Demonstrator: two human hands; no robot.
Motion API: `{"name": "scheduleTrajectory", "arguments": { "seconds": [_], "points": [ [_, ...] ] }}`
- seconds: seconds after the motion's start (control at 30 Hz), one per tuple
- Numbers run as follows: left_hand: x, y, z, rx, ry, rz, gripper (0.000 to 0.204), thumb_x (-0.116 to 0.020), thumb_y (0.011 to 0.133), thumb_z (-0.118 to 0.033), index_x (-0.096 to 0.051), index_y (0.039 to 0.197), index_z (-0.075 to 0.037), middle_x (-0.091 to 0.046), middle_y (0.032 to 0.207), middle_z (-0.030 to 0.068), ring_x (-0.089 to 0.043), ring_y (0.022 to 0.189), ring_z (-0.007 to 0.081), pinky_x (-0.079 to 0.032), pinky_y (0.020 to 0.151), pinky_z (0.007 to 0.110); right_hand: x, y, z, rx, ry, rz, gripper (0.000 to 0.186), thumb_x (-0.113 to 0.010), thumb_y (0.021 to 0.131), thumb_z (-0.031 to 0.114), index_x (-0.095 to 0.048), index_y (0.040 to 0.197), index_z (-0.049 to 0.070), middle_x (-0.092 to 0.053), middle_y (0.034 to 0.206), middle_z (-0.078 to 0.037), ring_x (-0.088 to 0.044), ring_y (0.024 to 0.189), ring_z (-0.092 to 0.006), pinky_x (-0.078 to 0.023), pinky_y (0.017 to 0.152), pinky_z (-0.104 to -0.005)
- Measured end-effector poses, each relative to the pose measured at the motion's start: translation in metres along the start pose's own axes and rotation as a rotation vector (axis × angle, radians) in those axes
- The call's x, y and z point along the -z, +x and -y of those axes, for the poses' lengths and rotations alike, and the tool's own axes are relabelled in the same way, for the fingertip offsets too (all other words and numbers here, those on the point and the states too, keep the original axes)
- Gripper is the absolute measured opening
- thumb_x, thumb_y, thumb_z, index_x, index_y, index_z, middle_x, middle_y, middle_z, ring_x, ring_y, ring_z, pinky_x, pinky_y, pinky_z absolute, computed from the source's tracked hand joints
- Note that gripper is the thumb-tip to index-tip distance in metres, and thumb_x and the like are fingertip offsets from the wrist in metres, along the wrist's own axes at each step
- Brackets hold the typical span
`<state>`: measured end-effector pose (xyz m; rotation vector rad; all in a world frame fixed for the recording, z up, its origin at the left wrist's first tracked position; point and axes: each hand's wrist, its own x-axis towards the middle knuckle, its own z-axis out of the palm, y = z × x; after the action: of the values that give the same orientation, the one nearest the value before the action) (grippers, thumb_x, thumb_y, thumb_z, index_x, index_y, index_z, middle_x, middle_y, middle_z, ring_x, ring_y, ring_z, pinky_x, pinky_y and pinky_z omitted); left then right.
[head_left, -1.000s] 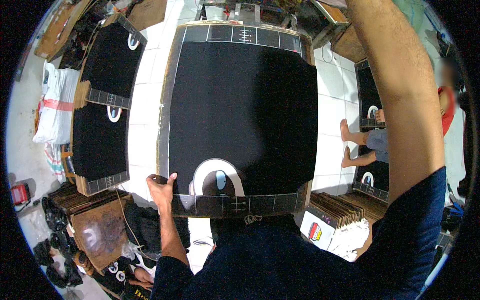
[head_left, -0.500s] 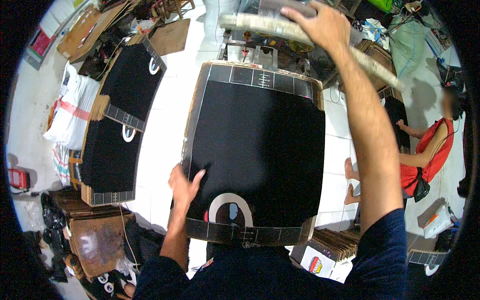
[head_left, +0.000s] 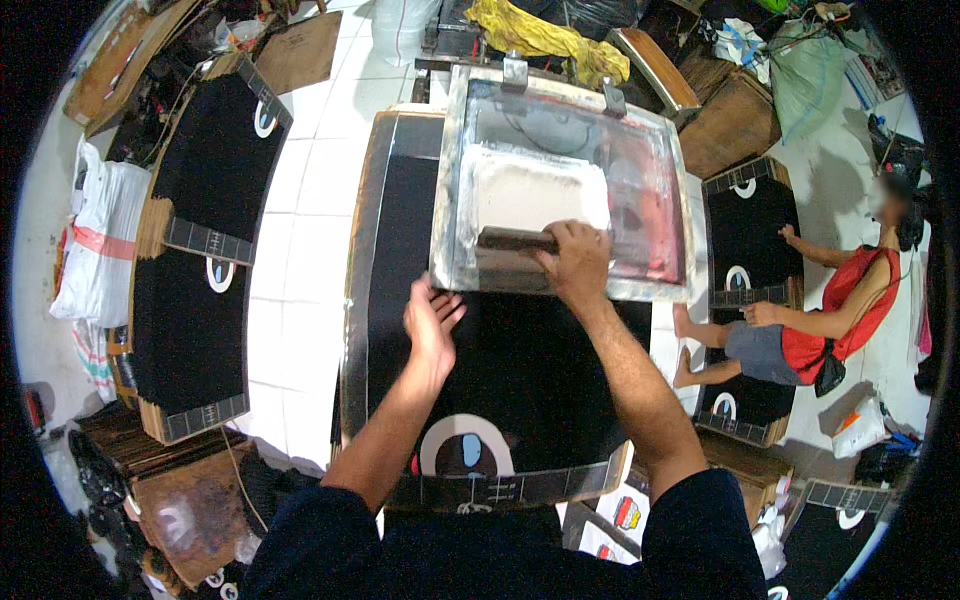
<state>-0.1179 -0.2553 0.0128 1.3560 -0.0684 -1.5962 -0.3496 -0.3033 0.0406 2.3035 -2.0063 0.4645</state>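
A printing screen in a pale frame [head_left: 685, 205] lies over the upper part of a board with black fabric [head_left: 510, 360] in front of me. The screen holds a patch of off-white ink [head_left: 535, 190]. My right hand [head_left: 575, 250] grips a dark squeegee [head_left: 505, 240] at the near end of that patch. My left hand [head_left: 432, 320] is open with loosely bent fingers at the frame's near-left corner; its thumb reaches the edge, though contact is unclear. A white arch with a blue oval [head_left: 470, 450] is printed low on the fabric.
Boards with printed black fabric stand left [head_left: 195, 340] and right [head_left: 750, 220], where a person in red [head_left: 860, 300] sits reaching toward them. Cardboard stacks [head_left: 180, 520], a white sack [head_left: 100, 240] and a yellow cloth [head_left: 540, 35] surround the work area, over a tiled floor [head_left: 300, 280].
The screen has come down over the board. My right arm has descended, its hand now on the squeegee. My left hand moved up and right from the board's left edge to the screen's corner.
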Motion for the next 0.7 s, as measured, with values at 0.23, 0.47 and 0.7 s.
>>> {"name": "scheduleTrajectory", "arguments": {
  "seconds": [0.23,0.47,0.7],
  "points": [
    [0.023,0.047,0.018,-1.373,1.41,-0.014,0.126,-0.089,0.064,-0.067,-0.038,0.15,0.01,-0.051,0.146,0.0283,-0.05,0.137,0.0403,-0.036,0.113,0.053,-0.009,0.054,-0.039,0.097,-0.006,0.203,0.039,-0.083,0.073,0.012,-0.068,0.109,0.015,-0.07,0.1,-0.006,-0.066,0.099,-0.0288,-0.047,0.085,-0.048],
    [0.018,0.052,0.022,-1.223,1.533,0.02,0.126,-0.09,0.065,-0.064,-0.034,0.152,0.009,-0.048,0.149,0.028,-0.045,0.14,0.0413,-0.032,0.117,0.053,-0.042,0.151,-0.062,0.069,-0.08,-0.124,0.024,-0.075,0.081,0.012,-0.069,0.104,0.015,-0.071,0.098,-0.005,-0.066,0.097,-0.0289,-0.046,0.083,-0.0489],
    [0.02,0.055,0.025,-1.275,1.55,0.027,0.124,-0.091,0.07,-0.058,-0.026,0.156,0.004,-0.04,0.153,0.0248,-0.039,0.145,0.0381,-0.032,0.117,0.054,-0.047,0.104,-0.052,0.073,-0.073,-0.144,0.011,-0.065,0.088,0.014,-0.068,0.099,0.013,-0.07,0.096,-0.006,-0.067,0.094,-0.0287,-0.048,0.081,-0.0472]
  ]
}}
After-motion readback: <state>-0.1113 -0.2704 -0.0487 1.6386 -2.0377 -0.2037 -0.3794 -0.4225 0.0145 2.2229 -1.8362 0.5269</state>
